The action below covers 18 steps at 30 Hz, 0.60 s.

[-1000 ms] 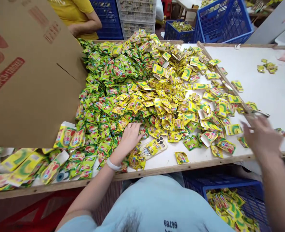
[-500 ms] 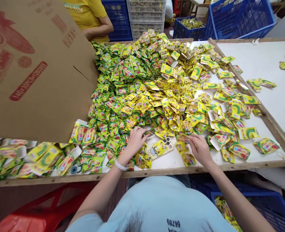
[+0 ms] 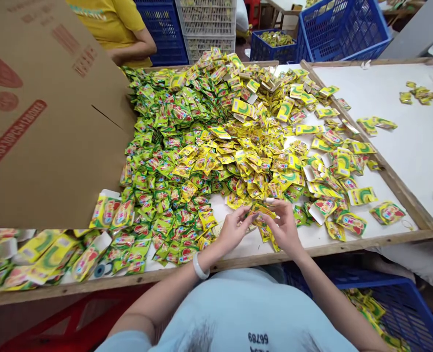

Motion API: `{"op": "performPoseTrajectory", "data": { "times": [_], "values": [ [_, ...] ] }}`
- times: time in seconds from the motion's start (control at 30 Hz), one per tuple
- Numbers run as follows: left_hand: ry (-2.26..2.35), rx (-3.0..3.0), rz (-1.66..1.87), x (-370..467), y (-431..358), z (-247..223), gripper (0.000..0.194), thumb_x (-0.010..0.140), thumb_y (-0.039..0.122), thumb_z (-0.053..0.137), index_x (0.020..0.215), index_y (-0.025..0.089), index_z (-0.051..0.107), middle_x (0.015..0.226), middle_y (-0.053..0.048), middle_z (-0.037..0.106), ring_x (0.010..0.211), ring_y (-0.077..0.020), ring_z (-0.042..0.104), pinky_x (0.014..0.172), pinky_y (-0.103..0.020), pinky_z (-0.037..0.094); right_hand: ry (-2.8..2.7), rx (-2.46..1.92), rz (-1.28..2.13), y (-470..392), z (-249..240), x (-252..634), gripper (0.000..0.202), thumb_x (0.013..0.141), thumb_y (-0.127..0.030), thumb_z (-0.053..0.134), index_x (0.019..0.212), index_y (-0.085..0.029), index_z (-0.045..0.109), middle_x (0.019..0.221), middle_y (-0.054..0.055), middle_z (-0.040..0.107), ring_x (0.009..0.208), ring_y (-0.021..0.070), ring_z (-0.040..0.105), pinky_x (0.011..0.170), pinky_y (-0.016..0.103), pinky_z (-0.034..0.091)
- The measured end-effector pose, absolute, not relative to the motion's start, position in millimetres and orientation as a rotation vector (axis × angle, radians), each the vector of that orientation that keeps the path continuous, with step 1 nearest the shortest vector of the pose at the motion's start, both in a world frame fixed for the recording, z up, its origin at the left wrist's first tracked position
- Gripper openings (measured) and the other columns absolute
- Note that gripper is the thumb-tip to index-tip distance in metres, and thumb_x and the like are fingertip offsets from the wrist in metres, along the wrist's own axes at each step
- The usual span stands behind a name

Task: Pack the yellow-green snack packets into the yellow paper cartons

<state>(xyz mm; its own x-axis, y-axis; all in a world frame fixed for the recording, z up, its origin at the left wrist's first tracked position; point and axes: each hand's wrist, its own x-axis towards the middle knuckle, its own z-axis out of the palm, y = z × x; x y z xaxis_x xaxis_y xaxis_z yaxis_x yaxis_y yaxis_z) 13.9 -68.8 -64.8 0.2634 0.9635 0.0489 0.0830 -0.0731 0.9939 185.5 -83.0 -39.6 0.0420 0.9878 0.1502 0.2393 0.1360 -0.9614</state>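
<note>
Head view. The left hand [image 3: 234, 230] and the right hand [image 3: 285, 230] meet at the near side of the white tabletop [image 3: 247, 250], in front of the person's body. Fingertips of both are closed on a small yellow foil packet [image 3: 263, 210], left hand at its left end, right hand at its right; the fingers partly cover it, so whether a second packet lies beneath it within the grip cannot be told. The packet is above the table, just beyond the near wooden rail [image 3: 348, 244].

Surroundings: green foil packets [image 3: 179, 115] are heaped to the left and far left, yellow foil packets [image 3: 253, 142] toward the middle. Small printed cartons [image 3: 343, 164] lie among packets on the right, short of the slanting wooden divider [image 3: 398, 187]. A large cardboard box [image 3: 73, 171] stands at the left. A blue crate [image 3: 407, 308] with packets in it sits below the rail, near right.

Handling assessment: a light pinch at the edges appears adequate; hard pressure on the middle would likely crush the contents or strain the seals. Both thumbs are best kept level so that the slick foil does not twist or slip. Loose packets lie close under the right hand, so the wrists should ride slightly high to avoid dragging them. Working over the bare near strip is sound, since a dropped packet would be easily found there.
</note>
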Motion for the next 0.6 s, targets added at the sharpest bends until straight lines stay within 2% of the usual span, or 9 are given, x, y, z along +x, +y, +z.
{"op": "performPoseTrajectory", "data": {
  "times": [0.07, 0.13, 0.23, 0.3, 0.4, 0.5, 0.6],
  "values": [
    [1.008, 1.463, 1.043, 30.5, -60.6, -64.9, 0.041, 0.096, 0.05, 0.053, 0.11, 0.014, 0.067, 0.093, -0.008, 0.072, 0.079, -0.0189, 0.064, 0.073, -0.029, 0.051, -1.177, -1.267, 1.172, -86.4, -44.3, 189.9, 0.05, 0.084, -0.052, 0.072, 0.123, -0.024, 0.057, 0.127, 0.012, 0.065, 0.111, 0.0237, 0.066, 0.088, 0.043, 0.06],
    [0.92, 1.615, 1.016, 48.4, -47.0, -58.1, 0.036, 0.098, 0.046, 0.05, 0.109, 0.015, 0.066, 0.097, -0.008, 0.072, 0.083, -0.0194, 0.065, 0.077, -0.03, 0.052, -1.029, -1.253, 1.238, -90.2, -46.6, 199.6, 0.049, 0.082, -0.051, 0.073, 0.12, -0.022, 0.062, 0.119, 0.011, 0.07, 0.106, 0.0248, 0.069, 0.088, 0.046, 0.061],
    [0.815, 1.92, 0.912, 80.0, -23.4, -39.8, 0.035, 0.101, 0.038, 0.046, 0.126, 0.017, 0.058, 0.114, -0.011, 0.07, 0.099, -0.0223, 0.067, 0.09, -0.034, 0.051, -0.814, -1.301, 0.926, -98.2, -43.2, 233.3, 0.042, 0.077, -0.047, 0.079, 0.106, -0.018, 0.07, 0.107, 0.009, 0.074, 0.095, 0.025, 0.072, 0.087, 0.05, 0.062],
    [0.845, 2.093, 0.796, 106.9, -13.0, -29.8, 0.039, 0.103, 0.038, 0.042, 0.132, 0.014, 0.05, 0.122, -0.017, 0.066, 0.108, -0.0268, 0.066, 0.093, -0.039, 0.051, -0.704, -1.326, 0.642, -106.2, -38.7, 267.7, 0.042, 0.071, -0.044, 0.084, 0.102, -0.017, 0.072, 0.106, 0.008, 0.074, 0.09, 0.0238, 0.073, 0.089, 0.05, 0.061],
    [0.897, 2.228, 0.481, 152.5, -10.3, -27.7, 0.047, 0.101, 0.046, 0.043, 0.13, 0.009, 0.045, 0.113, -0.023, 0.067, 0.105, -0.0355, 0.067, 0.088, -0.047, 0.052, -0.681, -1.421, 0.337, -122.6, -35.5, 322.1, 0.044, 0.065, -0.042, 0.087, 0.098, -0.016, 0.075, 0.103, 0.008, 0.075, 0.092, 0.0232, 0.071, 0.094, 0.048, 0.059],
    [0.881, 2.178, 0.326, 183.1, -13.5, -35.3, 0.047, 0.099, 0.039, 0.049, 0.132, 0.007, 0.038, 0.103, -0.021, 0.07, 0.095, -0.0339, 0.07, 0.079, -0.042, 0.053, -0.852, -1.589, 0.35, -141.4, -34.3, 360.2, 0.04, 0.065, -0.046, 0.086, 0.09, -0.016, 0.077, 0.1, 0.009, 0.075, 0.093, 0.0254, 0.071, 0.087, 0.043, 0.06],
    [0.814, 2.202, 0.348, 173.6, -11.0, -36.4, 0.042, 0.099, 0.023, 0.046, 0.137, 0.009, 0.034, 0.104, -0.018, 0.07, 0.093, -0.0285, 0.069, 0.078, -0.036, 0.051, -1.222, -1.723, 0.434, -154.6, -25.0, 373.0, 0.036, 0.07, -0.05, 0.081, 0.088, -0.019, 0.079, 0.121, 0.013, 0.069, 0.111, 0.0302, 0.066, 0.076, 0.035, 0.061]
  ]
}}
